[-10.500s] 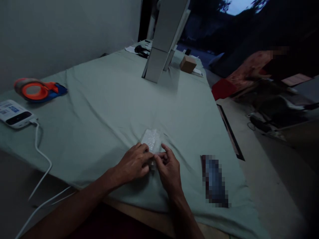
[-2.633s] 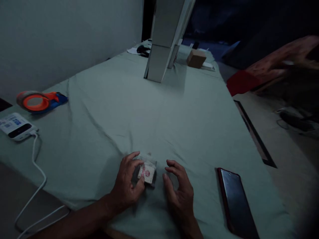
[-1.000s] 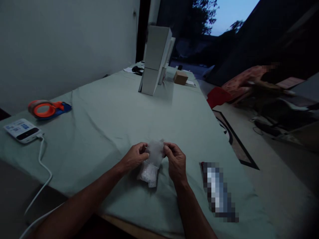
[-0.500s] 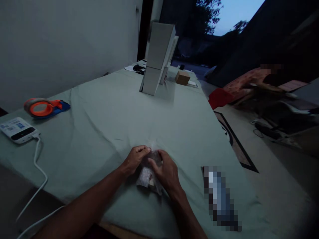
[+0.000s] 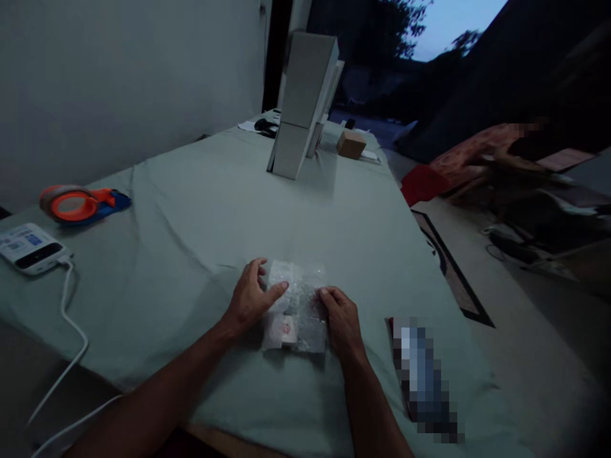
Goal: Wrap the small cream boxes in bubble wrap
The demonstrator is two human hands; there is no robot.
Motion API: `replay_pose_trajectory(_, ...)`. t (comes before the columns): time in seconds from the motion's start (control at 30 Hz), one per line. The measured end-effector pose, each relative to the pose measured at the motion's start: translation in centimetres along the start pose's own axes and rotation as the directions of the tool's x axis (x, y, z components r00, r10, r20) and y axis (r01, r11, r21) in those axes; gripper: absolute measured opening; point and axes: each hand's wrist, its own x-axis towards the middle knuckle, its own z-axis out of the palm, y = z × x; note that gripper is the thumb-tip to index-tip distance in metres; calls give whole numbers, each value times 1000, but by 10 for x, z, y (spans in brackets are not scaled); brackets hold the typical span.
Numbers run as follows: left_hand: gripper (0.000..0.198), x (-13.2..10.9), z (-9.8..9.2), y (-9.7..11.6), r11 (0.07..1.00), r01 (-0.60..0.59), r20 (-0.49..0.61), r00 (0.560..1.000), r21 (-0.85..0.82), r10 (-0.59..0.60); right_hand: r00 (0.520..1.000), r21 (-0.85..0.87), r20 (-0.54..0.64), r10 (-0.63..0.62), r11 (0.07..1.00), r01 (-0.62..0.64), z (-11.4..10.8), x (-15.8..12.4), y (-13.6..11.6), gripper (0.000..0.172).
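A sheet of clear bubble wrap (image 5: 298, 299) lies spread on the pale green cloth near the table's front edge. A small pale item with a red mark (image 5: 285, 330) shows at the wrap's near end. My left hand (image 5: 249, 299) rests on the wrap's left side, fingers stretched out flat. At the wrap's right edge my right hand (image 5: 341, 322) lies with its fingers bent onto the plastic. Neither hand lifts anything.
A phone (image 5: 424, 380), blurred out, lies right of my right hand. At the far left are an orange and blue tape dispenser (image 5: 76, 202) and a white power bank (image 5: 28, 247) with a white cable (image 5: 71, 343). Grey upright boxes (image 5: 303, 105) and a brown carton (image 5: 351, 144) stand at the back.
Half a second ago both hands were bunched over the wrap. Now the wrap lies opened out flat and the hands have moved apart to its two sides.
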Motion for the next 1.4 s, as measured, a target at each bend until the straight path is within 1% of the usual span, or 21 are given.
replay_pose_trajectory(0.07,74,-9,-4,4,964,-96,26,995,248,92,1000,-3,20,-21,1000,21,0,-1,-1,29)
replay_pose_trajectory(0.13,77,-17,-3,7,912,-165,74,986,376,147,998,14,53,-34,999,34,2,-3,0,30)
replay_pose_trajectory(0.2,77,-23,2,9,876,-201,113,979,439,167,996,46,76,-42,998,39,5,-4,2,31)
replay_pose_trajectory(0.3,66,-24,11,7,863,-192,126,981,467,150,995,79,72,-68,995,62,8,-6,3,32)
replay_pose_trajectory(0.37,59,-20,13,5,882,-156,112,987,445,119,995,81,54,-83,994,79,8,-6,3,31)
replay_pose_trajectory(0.43,52,-14,10,3,929,-110,75,993,354,89,996,67,27,-84,994,82,6,-5,3,29)
replay_pose_trajectory(0.53,42,-3,2,-2,1000,-15,-29,999,15,16,995,10,-59,-76,997,76,2,-2,3,28)
replay_pose_trajectory(0.6,42,4,-2,-6,971,74,-67,994,-227,-91,990,-23,-120,-76,997,73,-1,1,5,28)
replay_pose_trajectory(0.67,43,11,-3,-11,934,134,-69,984,-332,-165,986,-42,-147,-79,996,74,-3,4,8,28)
replay_pose_trajectory(0.77,44,14,-5,-15,938,129,-105,980,-323,-171,983,-80,-159,-95,993,83,-6,7,13,26)
replay_pose_trajectory(0.83,42,12,-7,-12,959,77,-161,979,-272,-124,975,-119,-188,-122,988,101,-7,7,12,25)
replay_pose_trajectory(0.9,37,5,-12,-4,992,-52,-213,977,-119,26,946,-213,-220,-240,958,193,-6,3,5,29)
replay_pose_trajectory(0.93,33,0,-14,1,988,-155,-205,967,8,153,923,-276,-205,-325,924,264,-6,0,0,29)
replay_pose_trajectory(1.0,31,-9,-18,11,902,-388,-56,913,190,405,886,-377,-72,-459,835,402,-4,-8,-12,26)
replay_pose_trajectory(1.03,36,-13,-18,15,839,-485,61,872,248,486,886,-390,36,-463,810,439,-2,-11,-18,26)
replay_pose_trajectory(1.07,43,-16,-19,18,784,-550,172,835,288,522,892,-389,145,-428,804,450,-1,-14,-23,27)
replay_pose_trajectory(1.1,52,-18,-19,20,740,-593,271,805,319,528,897,-391,237,-374,808,441,-1,-17,-26,28)
replay_pose_trajectory(1.17,66,-20,-19,23,686,-621,406,778,379,480,901,-424,338,-271,811,403,0,-20,-32,32)
replay_pose_trajectory(1.27,70,-25,-24,26,618,-641,494,759,455,423,883,-415,424,-203,823,388,-4,-24,-39,34)
replay_pose_trajectory(1.33,60,-31,-34,29,565,-666,526,740,487,420,821,-353,548,-159,846,399,-8,-32,-45,36)
replay_pose_trajectory(1.4,46,-41,-46,33,522,-660,531,749,540,396,733,-329,674,-89,852,406,-11,-44,-51,40)
